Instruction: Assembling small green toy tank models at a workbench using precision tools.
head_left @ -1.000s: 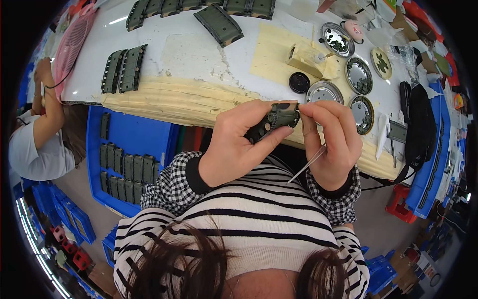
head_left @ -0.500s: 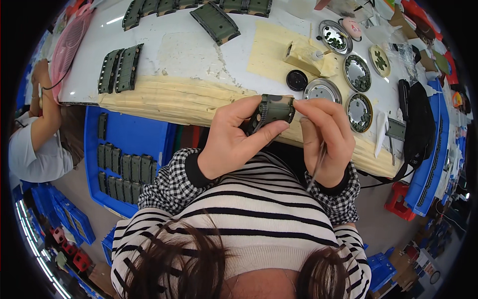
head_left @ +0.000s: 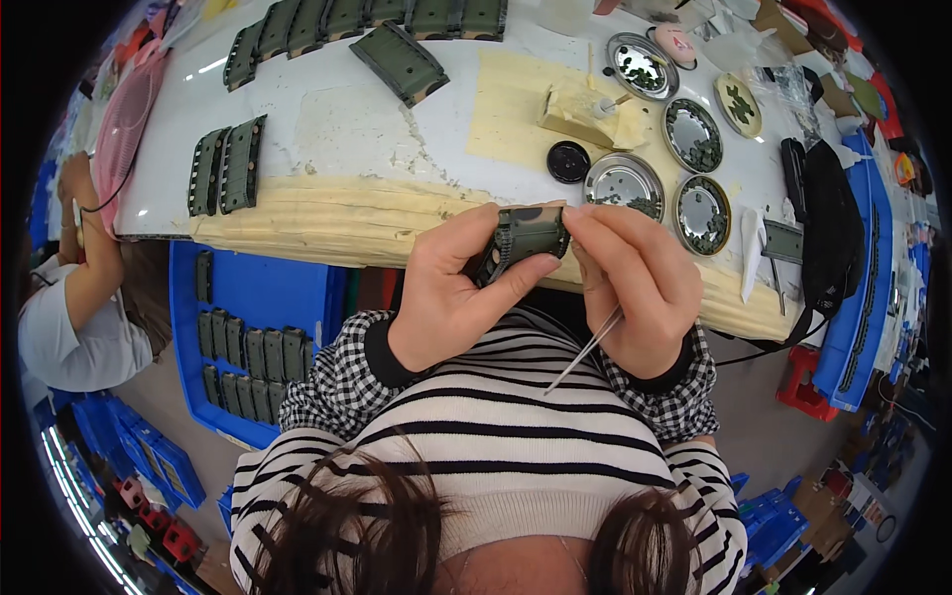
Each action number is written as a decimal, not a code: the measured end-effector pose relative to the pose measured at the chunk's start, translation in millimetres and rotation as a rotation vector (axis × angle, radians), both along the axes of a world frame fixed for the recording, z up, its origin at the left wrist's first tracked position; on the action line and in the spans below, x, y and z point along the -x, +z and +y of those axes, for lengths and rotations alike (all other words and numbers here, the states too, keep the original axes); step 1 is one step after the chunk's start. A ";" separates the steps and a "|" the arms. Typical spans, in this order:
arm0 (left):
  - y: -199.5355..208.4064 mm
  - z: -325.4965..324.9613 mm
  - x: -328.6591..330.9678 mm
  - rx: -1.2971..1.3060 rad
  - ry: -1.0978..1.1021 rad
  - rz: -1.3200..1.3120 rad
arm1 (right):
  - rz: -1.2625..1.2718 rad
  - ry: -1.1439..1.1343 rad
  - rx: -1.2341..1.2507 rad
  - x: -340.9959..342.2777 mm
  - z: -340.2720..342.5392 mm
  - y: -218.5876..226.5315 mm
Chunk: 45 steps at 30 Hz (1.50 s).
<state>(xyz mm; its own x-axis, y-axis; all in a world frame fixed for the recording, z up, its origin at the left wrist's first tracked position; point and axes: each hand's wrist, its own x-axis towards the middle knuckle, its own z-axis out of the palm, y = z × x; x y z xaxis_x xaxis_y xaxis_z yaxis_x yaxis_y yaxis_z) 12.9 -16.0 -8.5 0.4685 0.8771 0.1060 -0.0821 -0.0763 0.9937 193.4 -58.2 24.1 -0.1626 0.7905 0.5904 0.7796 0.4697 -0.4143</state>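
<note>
Between the thumb and fingers of my left hand point(head_left: 446, 293) is a curved camouflage plastic part point(head_left: 535, 234), green with brown patches and a ribbed edge. My right hand point(head_left: 643, 288) has its thumb and index fingertips at the part's right end. Metal tweezers point(head_left: 583, 353) are tucked in that same hand, their thin tip pointing down and to the left over the striped sweater. Whatever tiny piece may be under the right fingertips is hidden. Just beyond my hands stands a round metal dish point(head_left: 625, 162) with small dark green pieces.
More metal dishes point(head_left: 693, 104) hold small green bits at the right, near a black lid point(head_left: 568, 162) and a taped block point(head_left: 595, 114). Camouflage parts point(head_left: 401, 65) line the table's back. A blue bin point(head_left: 278, 283) with similar parts is at lower left. A co-worker's arm point(head_left: 84, 238) shows far left.
The tweezers have swung in my right hand, their tip now farther left. My fingers stay at the part's right end. The whole view has shifted slightly.
</note>
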 end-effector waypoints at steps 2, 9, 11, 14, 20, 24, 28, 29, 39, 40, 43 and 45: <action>1.6 -1.0 -3.7 0.068 0.009 -0.084 | 0.081 0.007 0.015 -2.9 1.5 0.1; 7.6 2.9 -0.3 0.333 -0.054 -0.076 | 0.118 -0.480 0.145 -77.4 -7.2 -0.9; 8.8 5.0 0.2 0.327 -0.068 -0.061 | 0.011 -0.466 0.214 -100.6 -8.2 -6.7; 8.4 6.7 -0.4 0.382 -0.111 -0.119 | -0.058 -0.441 0.286 -111.7 -5.8 -11.1; 8.8 3.0 2.7 0.458 -0.102 -0.138 | -0.170 -0.418 0.308 -113.1 1.8 -14.8; 7.7 3.6 3.8 0.436 -0.120 -0.149 | -0.248 -0.401 0.308 -113.7 4.0 -15.5; 9.9 2.9 4.0 0.469 -0.129 -0.146 | -0.301 -0.363 0.346 -118.4 5.6 -9.8; 10.3 2.4 4.3 0.486 -0.131 -0.151 | -0.352 -0.365 0.333 -117.9 6.5 -9.1; 16.4 0.5 3.3 0.366 -0.145 -0.211 | -0.182 -0.284 0.007 -79.1 5.2 10.8; 11.0 0.0 1.8 0.346 -0.171 -0.194 | -0.145 -0.232 -0.045 -62.8 4.2 14.1; 9.0 -2.7 -5.5 0.311 -0.195 -0.153 | -0.154 -0.078 -0.031 -25.4 1.8 11.5; 7.4 -4.0 -7.0 0.259 -0.165 -0.150 | -0.214 -0.001 -0.074 -12.6 4.8 4.2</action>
